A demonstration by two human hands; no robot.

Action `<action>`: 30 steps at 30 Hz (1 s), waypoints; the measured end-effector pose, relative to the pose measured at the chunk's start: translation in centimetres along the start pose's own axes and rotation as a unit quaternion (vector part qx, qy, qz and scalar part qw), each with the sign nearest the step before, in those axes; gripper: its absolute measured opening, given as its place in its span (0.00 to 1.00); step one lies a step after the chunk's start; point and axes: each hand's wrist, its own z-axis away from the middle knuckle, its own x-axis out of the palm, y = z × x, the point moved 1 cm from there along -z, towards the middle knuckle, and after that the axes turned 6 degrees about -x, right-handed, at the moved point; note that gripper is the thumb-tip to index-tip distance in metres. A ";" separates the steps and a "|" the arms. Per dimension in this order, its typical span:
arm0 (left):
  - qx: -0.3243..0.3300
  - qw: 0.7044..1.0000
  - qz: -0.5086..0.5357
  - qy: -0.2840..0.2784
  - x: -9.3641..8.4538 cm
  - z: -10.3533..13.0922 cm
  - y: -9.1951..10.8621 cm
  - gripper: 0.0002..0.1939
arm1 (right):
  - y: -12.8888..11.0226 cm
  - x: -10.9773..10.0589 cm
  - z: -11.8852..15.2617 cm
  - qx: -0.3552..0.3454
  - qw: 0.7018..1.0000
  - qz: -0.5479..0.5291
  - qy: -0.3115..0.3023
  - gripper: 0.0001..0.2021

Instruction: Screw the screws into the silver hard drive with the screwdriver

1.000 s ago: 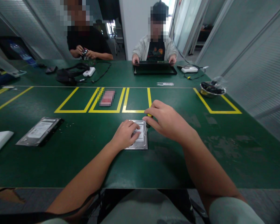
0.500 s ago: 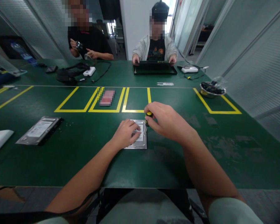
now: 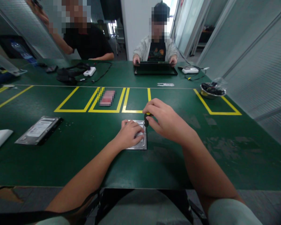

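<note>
The left hand (image 3: 129, 135) has shifted its open fingers nearer to the screwdriver (image 3: 146, 120) grasped by the right hand (image 3: 165, 121), probably keeping the hard drive (image 3: 143, 145) steadier.

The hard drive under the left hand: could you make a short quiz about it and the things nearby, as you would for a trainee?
1. True or false: another hard drive lies to the left of the hard drive under the left hand.

2. What does the right hand hold?
a) A bottle
b) A small black and yellow tool
c) A cable

3. Fill the gap: the tape marking out areas on the green table is ____.

Key: 1 true; 2 b; 3 yellow.
</note>
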 end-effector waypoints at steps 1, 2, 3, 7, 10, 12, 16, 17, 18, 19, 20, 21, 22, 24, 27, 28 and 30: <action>0.000 1.000 0.001 0.001 0.0 0.0 0.0 0.11 | 0.0 0.0 0.0 0.004 1.000 0.000 0.001 0.09; 0.000 1.000 0.002 0.002 0.0 0.0 0.0 0.11 | 0.0 0.0 -0.1 0.005 1.000 0.001 0.001 0.09; 0.001 1.000 0.003 0.002 0.0 0.0 0.0 0.11 | 0.0 0.0 -0.1 0.005 1.000 0.003 -0.001 0.08; 0.004 1.000 0.004 -0.001 0.0 0.0 0.0 0.11 | 0.0 -0.1 -0.3 0.003 1.000 0.013 -0.013 0.08; 0.004 1.000 0.004 -0.005 0.1 0.0 -0.1 0.11 | 0.1 -0.3 -0.2 -0.001 0.999 0.026 -0.018 0.09; 0.003 1.000 0.004 -0.007 0.1 0.0 -0.1 0.11 | 0.1 -0.3 -0.1 -0.004 0.999 0.030 -0.018 0.10; 0.001 1.000 0.006 -0.008 0.0 0.0 -0.1 0.11 | 0.3 -0.3 0.1 -0.013 0.999 0.023 -0.018 0.12; 0.000 1.000 0.007 -0.008 0.0 0.0 -0.1 0.11 | 0.3 -0.4 0.1 -0.017 0.999 0.019 -0.019 0.12; 0.000 1.000 0.008 -0.008 0.0 0.1 -0.1 0.11 | 0.2 -0.4 0.0 -0.022 0.999 0.015 -0.023 0.13; -0.001 1.000 0.009 -0.008 0.0 0.1 -0.1 0.11 | 0.2 -0.5 0.0 -0.024 0.999 0.013 -0.029 0.13; -0.002 1.000 0.010 -0.007 0.0 0.1 -0.1 0.11 | 0.1 -0.5 0.0 -0.021 0.999 0.014 -0.036 0.13; -0.002 1.000 0.011 -0.006 0.0 0.1 0.0 0.11 | 0.0 -0.6 0.0 -0.012 0.999 0.019 -0.043 0.11; -0.003 1.000 0.012 -0.006 0.0 0.1 0.0 0.11 | -0.1 -0.6 0.0 0.002 0.998 0.027 -0.049 0.10; -0.004 1.000 0.014 -0.003 0.0 0.1 0.0 0.12 | -0.2 -0.7 0.0 0.031 0.997 0.047 -0.050 0.07; -0.004 1.000 0.015 0.000 0.0 0.2 0.0 0.12 | -0.3 -0.5 0.0 0.046 0.996 0.057 -0.043 0.07; -0.004 1.000 0.015 0.001 0.0 0.2 0.1 0.12 | -0.2 -0.5 0.0 0.042 0.997 0.053 -0.041 0.06; -0.006 1.000 0.015 0.002 0.0 0.2 0.0 0.12 | -0.2 -0.4 -0.1 0.029 0.998 0.037 -0.039 0.06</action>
